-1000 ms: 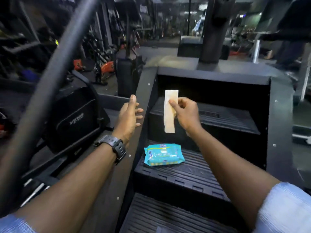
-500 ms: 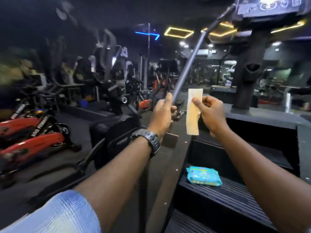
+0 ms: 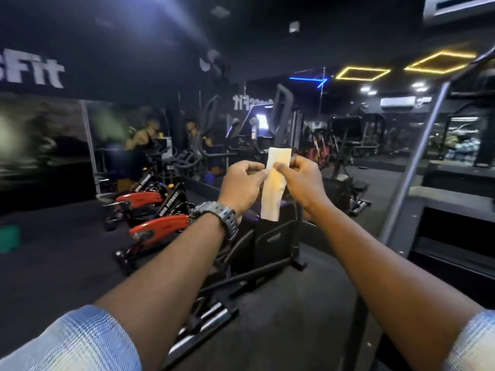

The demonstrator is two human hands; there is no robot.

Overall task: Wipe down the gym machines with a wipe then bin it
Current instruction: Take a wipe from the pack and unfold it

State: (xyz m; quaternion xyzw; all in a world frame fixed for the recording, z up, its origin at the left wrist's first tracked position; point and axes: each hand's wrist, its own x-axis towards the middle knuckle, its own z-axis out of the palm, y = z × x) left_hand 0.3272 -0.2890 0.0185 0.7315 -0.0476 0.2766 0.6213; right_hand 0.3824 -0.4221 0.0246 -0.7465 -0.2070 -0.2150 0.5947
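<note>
A folded pale wipe (image 3: pixel 272 188) hangs upright in front of me at chest height. My left hand (image 3: pixel 242 184), with a dark watch on the wrist, pinches its left edge near the top. My right hand (image 3: pixel 301 180) pinches the right edge at the same height. The wipe's lower end dangles free below both hands. Behind and below the wipe stands a black gym machine (image 3: pixel 273 242). The stair machine (image 3: pixel 452 210) with its grey handrail (image 3: pixel 412 167) fills the right side.
Two red and black spin bikes (image 3: pixel 150 212) stand on the dark floor at the left. Further machines and people line the mirrored back wall. Dark open floor (image 3: pixel 289 303) lies between my arms.
The view swung up and left, away from the stair steps and the blue wipe packet, which is out of sight. My left hand closed in and now pinches the wipe too.
</note>
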